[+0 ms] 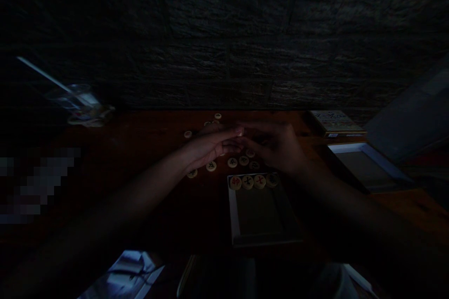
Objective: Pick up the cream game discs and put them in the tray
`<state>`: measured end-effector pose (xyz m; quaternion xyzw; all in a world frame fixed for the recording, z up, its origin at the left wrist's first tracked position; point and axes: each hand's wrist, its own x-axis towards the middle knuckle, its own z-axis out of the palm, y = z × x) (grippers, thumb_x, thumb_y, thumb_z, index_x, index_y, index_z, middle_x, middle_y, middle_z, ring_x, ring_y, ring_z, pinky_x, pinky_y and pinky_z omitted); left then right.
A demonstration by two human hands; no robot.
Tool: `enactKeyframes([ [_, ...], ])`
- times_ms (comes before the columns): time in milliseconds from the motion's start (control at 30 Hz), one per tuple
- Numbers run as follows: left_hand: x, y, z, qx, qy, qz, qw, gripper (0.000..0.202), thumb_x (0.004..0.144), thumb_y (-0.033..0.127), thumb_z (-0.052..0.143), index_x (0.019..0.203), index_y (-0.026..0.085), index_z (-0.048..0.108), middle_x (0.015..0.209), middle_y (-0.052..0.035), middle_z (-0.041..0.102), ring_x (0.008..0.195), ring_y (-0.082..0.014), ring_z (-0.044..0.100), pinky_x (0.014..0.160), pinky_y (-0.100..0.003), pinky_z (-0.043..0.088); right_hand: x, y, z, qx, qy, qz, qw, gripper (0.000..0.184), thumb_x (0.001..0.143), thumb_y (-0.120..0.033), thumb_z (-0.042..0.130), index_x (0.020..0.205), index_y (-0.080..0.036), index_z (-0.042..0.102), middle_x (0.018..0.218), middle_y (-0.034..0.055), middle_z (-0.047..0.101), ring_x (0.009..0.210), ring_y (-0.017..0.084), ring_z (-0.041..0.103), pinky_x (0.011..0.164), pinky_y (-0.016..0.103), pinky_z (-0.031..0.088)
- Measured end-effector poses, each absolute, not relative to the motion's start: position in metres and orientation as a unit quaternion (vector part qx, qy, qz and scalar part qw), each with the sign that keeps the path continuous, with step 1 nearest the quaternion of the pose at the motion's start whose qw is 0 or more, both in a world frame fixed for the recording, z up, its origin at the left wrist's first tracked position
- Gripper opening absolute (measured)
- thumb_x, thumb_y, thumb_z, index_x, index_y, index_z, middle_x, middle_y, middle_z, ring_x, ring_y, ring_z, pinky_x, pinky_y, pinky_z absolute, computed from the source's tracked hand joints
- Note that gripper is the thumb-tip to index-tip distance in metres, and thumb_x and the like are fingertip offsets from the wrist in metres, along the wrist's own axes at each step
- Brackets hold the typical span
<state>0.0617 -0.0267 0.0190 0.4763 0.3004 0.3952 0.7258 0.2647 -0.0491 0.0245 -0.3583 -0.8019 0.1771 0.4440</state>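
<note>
Over the dark wooden table my left hand (pixel 210 145) is turned partly palm up with its fingers curled. A pale edge, seemingly of a xiangqi piece (pixel 240 134), shows at its fingertips. My right hand (pixel 280 145) meets it from the other side, thumb and forefinger closed about that same spot; dim light hides the exact grip. Loose round xiangqi pieces (pixel 232 162) with carved characters lie beneath and around both hands. Nearer to me is a shallow box tray (pixel 234 219), and several pieces (pixel 247 182) stand in a row along its far end.
At right sit a printed box (pixel 335 122) and a shallow open box part (pixel 379 161). A clear cup with a straw (pixel 84 103) stands at far left. The stone-block wall (pixel 224 46) rises behind the table (pixel 147 131). A white packet (pixel 126 271) shows below.
</note>
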Motion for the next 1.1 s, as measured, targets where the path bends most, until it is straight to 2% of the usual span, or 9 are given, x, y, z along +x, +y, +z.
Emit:
enactKeyframes([
  [133,0.0618,-0.0277,0.0201,0.484,0.302,0.388,0.723,0.015,0.085,0.023,0.082,0.091,0.011,0.079,0.092,-0.0112,0.079,0.078,-0.0149,0.074,0.077,-0.027,0.058,0.2651,-0.0484,0.0232,-0.366,-0.804,0.166,0.438,0.035,0.091,-0.040,0.075,0.121,-0.024,0.078,0.101,0.0060,0.082,0.083,0.023,0.077,0.074,0.033,0.060],
  [267,0.0615,-0.0279,0.0206,0.463,0.299,0.384,0.741,0.012,0.087,0.021,0.079,0.093,0.011,0.079,0.091,-0.0111,0.080,0.079,-0.0155,0.074,0.078,-0.028,0.059,0.2641,-0.0498,0.0263,-0.337,-0.818,0.134,0.446,0.031,0.090,-0.035,0.076,0.119,-0.023,0.079,0.107,0.0068,0.082,0.086,0.022,0.077,0.078,0.033,0.060],
  [400,0.0604,-0.0264,0.0198,0.474,0.281,0.376,0.745,0.012,0.089,0.021,0.077,0.091,0.009,0.079,0.090,-0.0112,0.079,0.077,-0.0137,0.074,0.076,-0.025,0.059,0.2642,-0.0486,0.0264,-0.331,-0.818,0.154,0.445,0.035,0.091,-0.034,0.075,0.124,-0.022,0.077,0.108,0.0074,0.082,0.084,0.022,0.078,0.076,0.032,0.061],
  [533,0.0595,-0.0250,0.0177,0.471,0.266,0.375,0.753,0.011,0.087,0.017,0.079,0.095,0.010,0.079,0.093,-0.0095,0.079,0.083,-0.0142,0.075,0.082,-0.027,0.060,0.2651,-0.0473,0.0250,-0.331,-0.820,0.137,0.447,0.033,0.091,-0.033,0.075,0.122,-0.022,0.078,0.105,0.0083,0.082,0.083,0.023,0.078,0.077,0.035,0.060],
  [733,0.0597,-0.0242,0.0154,0.478,0.257,0.372,0.753,0.017,0.088,0.024,0.080,0.098,0.011,0.079,0.096,-0.0103,0.079,0.085,-0.0148,0.074,0.083,-0.029,0.059,0.2637,-0.0498,0.0268,-0.335,-0.817,0.138,0.448,0.031,0.089,-0.032,0.077,0.118,-0.024,0.080,0.098,0.0065,0.082,0.078,0.022,0.076,0.073,0.034,0.060],
  [900,0.0606,-0.0252,0.0174,0.488,0.269,0.388,0.734,0.017,0.086,0.020,0.081,0.099,0.011,0.079,0.100,-0.0113,0.079,0.091,-0.0156,0.074,0.086,-0.028,0.057,0.2646,-0.0478,0.0255,-0.327,-0.824,0.115,0.448,0.030,0.090,-0.026,0.076,0.119,-0.018,0.078,0.108,0.0090,0.081,0.086,0.021,0.078,0.075,0.030,0.061],
  [1000,0.0604,-0.0251,0.0170,0.483,0.271,0.389,0.736,0.016,0.085,0.023,0.082,0.096,0.012,0.080,0.099,-0.0105,0.080,0.090,-0.0166,0.074,0.089,-0.032,0.057,0.2650,-0.0474,0.0253,-0.324,-0.829,0.094,0.447,0.030,0.091,-0.025,0.075,0.121,-0.021,0.078,0.114,0.0082,0.081,0.093,0.022,0.078,0.080,0.031,0.062],
  [1100,0.0597,-0.0244,0.0148,0.484,0.266,0.385,0.739,0.016,0.086,0.026,0.082,0.097,0.013,0.080,0.098,-0.0096,0.080,0.090,-0.0170,0.075,0.089,-0.033,0.057,0.2643,-0.0483,0.0256,-0.323,-0.829,0.099,0.446,0.030,0.092,-0.023,0.073,0.122,-0.024,0.078,0.113,0.0064,0.081,0.089,0.020,0.078,0.079,0.030,0.061],
])
